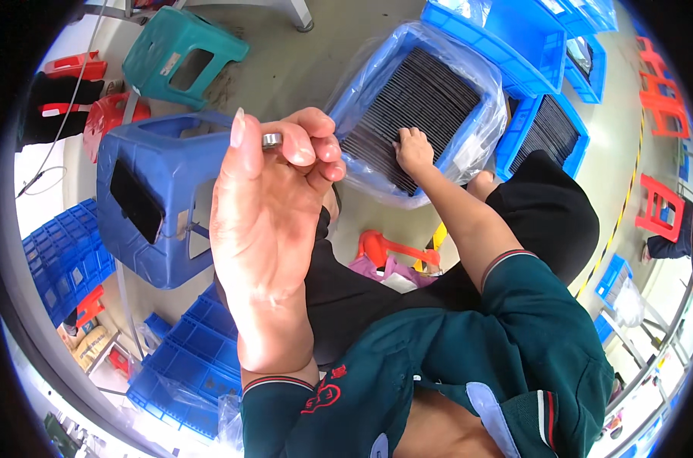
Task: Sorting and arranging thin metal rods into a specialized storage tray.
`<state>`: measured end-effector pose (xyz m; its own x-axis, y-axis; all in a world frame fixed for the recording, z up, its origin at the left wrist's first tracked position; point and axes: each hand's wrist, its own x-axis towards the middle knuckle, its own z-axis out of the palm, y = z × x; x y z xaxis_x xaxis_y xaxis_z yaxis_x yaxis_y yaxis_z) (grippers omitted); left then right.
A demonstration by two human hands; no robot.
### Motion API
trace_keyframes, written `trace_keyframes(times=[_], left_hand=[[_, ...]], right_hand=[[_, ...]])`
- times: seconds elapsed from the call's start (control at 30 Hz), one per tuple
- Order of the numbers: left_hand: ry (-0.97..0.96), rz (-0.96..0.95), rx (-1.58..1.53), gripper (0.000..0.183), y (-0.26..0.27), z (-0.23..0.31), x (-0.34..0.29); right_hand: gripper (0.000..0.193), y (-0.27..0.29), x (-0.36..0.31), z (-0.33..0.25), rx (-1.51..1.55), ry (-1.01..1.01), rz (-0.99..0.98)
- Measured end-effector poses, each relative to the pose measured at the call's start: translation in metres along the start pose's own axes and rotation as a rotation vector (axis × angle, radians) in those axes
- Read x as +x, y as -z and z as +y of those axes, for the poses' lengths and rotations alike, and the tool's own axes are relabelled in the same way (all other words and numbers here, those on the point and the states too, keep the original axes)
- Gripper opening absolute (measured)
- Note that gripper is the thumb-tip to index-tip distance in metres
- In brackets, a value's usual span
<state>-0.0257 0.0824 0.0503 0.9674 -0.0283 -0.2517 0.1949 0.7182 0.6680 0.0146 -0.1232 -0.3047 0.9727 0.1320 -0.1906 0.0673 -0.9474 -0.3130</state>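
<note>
Held up close in front of me, my left hand has its palm turned toward me. Its thumb and curled fingers pinch a small, shiny metal ring, seen edge-on. Farther off, my right hand reaches down into a blue crate lined with clear plastic. Packed inside that crate are tight rows of thin dark pieces. The right hand's fingers are curled down against these rows, and their tips are hidden, so what they grip does not show.
A blue stool with a black phone on it stands left, a green stool beyond. Other blue crates are stacked right of the lined one. Blue bins lie lower left. A red object is between my legs.
</note>
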Motion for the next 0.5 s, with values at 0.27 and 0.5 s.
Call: trace_keyframes(times=[0.27, 0.5], left_hand=[[-0.002, 0.02, -0.05, 0.041, 0.0, -0.007, 0.003], [0.005, 0.026, -0.049, 0.039, -0.001, -0.009, 0.003]], right_hand=[[0.012, -0.012, -0.024, -0.009, -0.107, 0.189, -0.026], [0.012, -0.015, -0.044, -0.011, -0.111, 0.376, -0.11]])
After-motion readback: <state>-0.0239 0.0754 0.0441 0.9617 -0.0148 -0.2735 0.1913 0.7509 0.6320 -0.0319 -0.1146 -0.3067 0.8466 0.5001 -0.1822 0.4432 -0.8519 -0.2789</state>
